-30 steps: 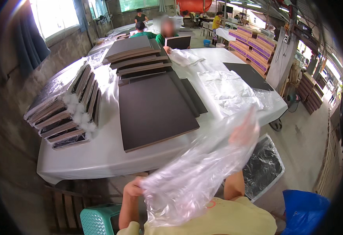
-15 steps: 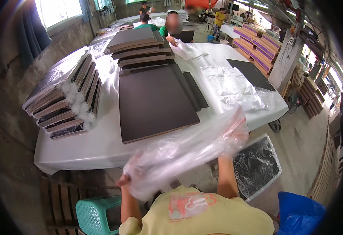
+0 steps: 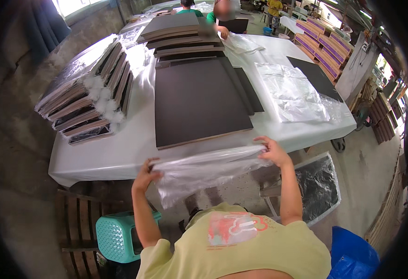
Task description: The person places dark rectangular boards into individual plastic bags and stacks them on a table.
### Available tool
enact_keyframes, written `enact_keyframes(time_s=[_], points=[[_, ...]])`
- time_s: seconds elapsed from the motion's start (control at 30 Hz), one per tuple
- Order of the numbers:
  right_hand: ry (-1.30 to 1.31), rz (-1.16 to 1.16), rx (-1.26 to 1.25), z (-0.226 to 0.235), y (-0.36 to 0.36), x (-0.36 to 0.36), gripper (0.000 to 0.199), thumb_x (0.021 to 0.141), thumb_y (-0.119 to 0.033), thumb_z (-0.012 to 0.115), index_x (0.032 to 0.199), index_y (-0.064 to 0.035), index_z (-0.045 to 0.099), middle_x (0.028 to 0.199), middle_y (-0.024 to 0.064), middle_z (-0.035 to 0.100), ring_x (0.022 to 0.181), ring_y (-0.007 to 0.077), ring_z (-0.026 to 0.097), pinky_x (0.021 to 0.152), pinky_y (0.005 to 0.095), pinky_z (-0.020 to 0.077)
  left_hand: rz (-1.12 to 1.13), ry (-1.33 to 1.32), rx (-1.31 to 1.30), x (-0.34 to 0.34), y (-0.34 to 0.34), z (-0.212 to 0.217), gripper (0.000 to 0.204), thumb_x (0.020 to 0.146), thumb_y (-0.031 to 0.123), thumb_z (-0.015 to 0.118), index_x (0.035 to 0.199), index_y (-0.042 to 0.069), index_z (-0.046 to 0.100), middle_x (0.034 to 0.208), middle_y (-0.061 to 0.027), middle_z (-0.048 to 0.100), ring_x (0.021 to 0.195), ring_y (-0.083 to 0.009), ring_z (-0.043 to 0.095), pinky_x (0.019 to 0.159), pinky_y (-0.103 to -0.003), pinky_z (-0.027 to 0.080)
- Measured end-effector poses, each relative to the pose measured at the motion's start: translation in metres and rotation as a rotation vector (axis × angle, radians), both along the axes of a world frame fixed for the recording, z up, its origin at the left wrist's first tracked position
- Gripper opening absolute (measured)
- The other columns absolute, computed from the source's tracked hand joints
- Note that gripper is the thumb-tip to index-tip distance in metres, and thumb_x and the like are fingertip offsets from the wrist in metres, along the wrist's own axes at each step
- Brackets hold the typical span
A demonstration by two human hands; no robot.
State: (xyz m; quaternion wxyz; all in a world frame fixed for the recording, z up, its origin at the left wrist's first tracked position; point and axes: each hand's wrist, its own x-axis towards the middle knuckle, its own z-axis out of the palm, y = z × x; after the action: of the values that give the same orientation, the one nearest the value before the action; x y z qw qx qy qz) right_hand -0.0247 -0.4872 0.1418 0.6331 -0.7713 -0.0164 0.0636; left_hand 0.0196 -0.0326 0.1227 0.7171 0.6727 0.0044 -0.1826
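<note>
A clear plastic bag (image 3: 204, 169) is stretched between my two hands, hanging just in front of the table's near edge. My left hand (image 3: 146, 176) grips its left end, and my right hand (image 3: 273, 153) has hold of its upper right end. Right beyond the bag lies a large dark board (image 3: 201, 102), the nearest and topmost of several dark boards in a slanting pile. To the right of the pile, flat clear plastic bags (image 3: 290, 93) are spread on the white-covered table (image 3: 101, 162).
Plastic-wrapped boards (image 3: 85, 93) are stacked on the table's left. A wrapped dark panel (image 3: 319, 186) rests low at my right. A green stool (image 3: 120, 237) and a wooden pallet (image 3: 76, 218) are at my lower left, a blue sheet (image 3: 353, 255) at lower right. Across the table, a co-worker's hand (image 3: 223, 32) touches plastic.
The bag, blurred and billowing before, now hangs flatter and more level between my hands. My right hand has come to the bag's upper edge. The whole view has shifted slightly.
</note>
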Motion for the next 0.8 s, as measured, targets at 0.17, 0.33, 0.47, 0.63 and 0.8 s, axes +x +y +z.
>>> enact_keyframes(time_s=[0.17, 0.33, 0.47, 0.63, 0.8], points=[[-0.311, -0.654, -0.592, -0.039, 0.035, 0.062, 0.047, 0.065, 0.000, 0.057, 0.111, -0.0063, 0.050, 0.079, 0.0096, 0.046, 0.070, 0.0215, 0.047, 0.063, 0.0317, 0.0396, 0.499, -0.418, 0.898, 0.056, -0.040, -0.008, 0.056, 0.060, 0.000, 0.060, 0.114, 0.008, 0.046, 0.089, -0.0108, 0.050, 0.084, -0.0242, 0.054, 0.072, -0.030, 0.044], [-0.270, -0.725, -0.740, -0.061, 0.039, 0.091, 0.045, 0.069, -0.005, 0.053, 0.114, -0.0067, 0.048, 0.098, 0.0145, 0.042, 0.084, 0.0313, 0.051, 0.074, 0.0364, 0.0423, 0.566, -0.462, 0.983, 0.080, -0.050, -0.034, 0.045, 0.062, 0.005, 0.058, 0.107, 0.008, 0.055, 0.106, -0.0132, 0.045, 0.093, -0.0297, 0.051, 0.079, -0.036, 0.043], [-0.200, -0.673, -0.741, -0.057, 0.050, 0.096, 0.048, 0.070, -0.006, 0.053, 0.116, -0.0037, 0.045, 0.105, 0.0151, 0.039, 0.088, 0.0331, 0.051, 0.075, 0.0387, 0.0434, 0.616, -0.561, 0.879, 0.080, -0.049, -0.037, 0.040, 0.065, 0.002, 0.051, 0.104, 0.006, 0.057, 0.108, -0.0132, 0.045, 0.098, -0.0288, 0.048, 0.082, -0.035, 0.041], [-0.268, -0.695, -0.767, -0.025, 0.065, 0.073, 0.043, 0.069, -0.005, 0.055, 0.111, -0.0014, 0.049, 0.104, 0.0140, 0.040, 0.088, 0.0312, 0.052, 0.073, 0.0387, 0.0438, 0.672, -0.727, 0.697, 0.067, -0.042, -0.006, 0.025, 0.070, 0.001, 0.048, 0.092, 0.003, 0.059, 0.085, -0.0112, 0.053, 0.080, -0.0247, 0.051, 0.069, -0.031, 0.042], [-0.500, -0.694, -0.592, -0.024, 0.046, 0.007, 0.028, 0.068, 0.003, 0.057, 0.095, -0.0018, 0.059, 0.071, 0.0106, 0.052, 0.071, 0.0276, 0.054, 0.062, 0.0332, 0.0418, 0.441, -0.508, 0.208, 0.010, -0.012, 0.001, 0.007, 0.079, 0.008, 0.052, 0.074, 0.004, 0.053, 0.061, 0.0007, 0.049, 0.056, -0.0068, 0.039, 0.049, -0.020, 0.031]])
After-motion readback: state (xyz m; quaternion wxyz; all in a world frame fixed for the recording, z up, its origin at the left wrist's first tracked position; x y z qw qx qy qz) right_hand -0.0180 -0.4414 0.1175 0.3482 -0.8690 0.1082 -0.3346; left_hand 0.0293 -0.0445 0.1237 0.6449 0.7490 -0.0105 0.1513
